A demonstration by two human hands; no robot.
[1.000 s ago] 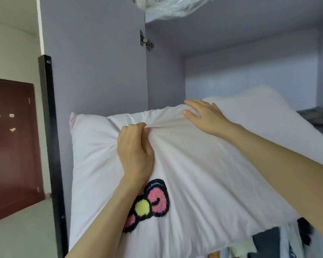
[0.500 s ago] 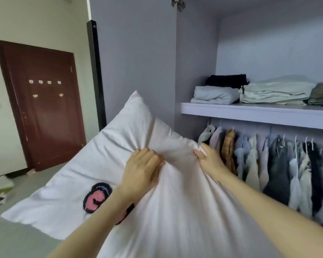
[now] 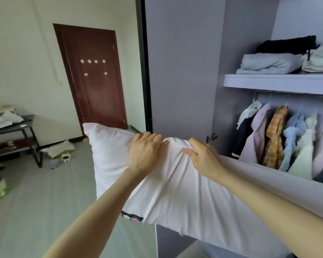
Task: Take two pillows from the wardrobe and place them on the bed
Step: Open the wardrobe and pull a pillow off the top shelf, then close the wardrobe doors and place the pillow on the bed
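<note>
A large white pillow (image 3: 175, 198) with a pink and black bow patch near its lower edge hangs in front of the open grey wardrobe (image 3: 181, 71). My left hand (image 3: 145, 152) pinches the pillow's top edge. My right hand (image 3: 203, 155) grips the same bunched edge just to the right of it. Both fists are closed on the fabric, close together. The pillow's lower right part runs out of view under my right arm. No bed and no second pillow are in view.
The wardrobe shelf (image 3: 278, 83) holds folded clothes; several garments (image 3: 274, 138) hang below it. The wardrobe door (image 3: 144, 71) stands open edge-on. A dark red room door (image 3: 93, 77) is at the back, a black side table (image 3: 13, 131) and floor clutter at the left.
The pillow has come down from the upper wardrobe shelf and out toward the left. My hands moved closer together on its top edge, and my view has turned left toward the room.
</note>
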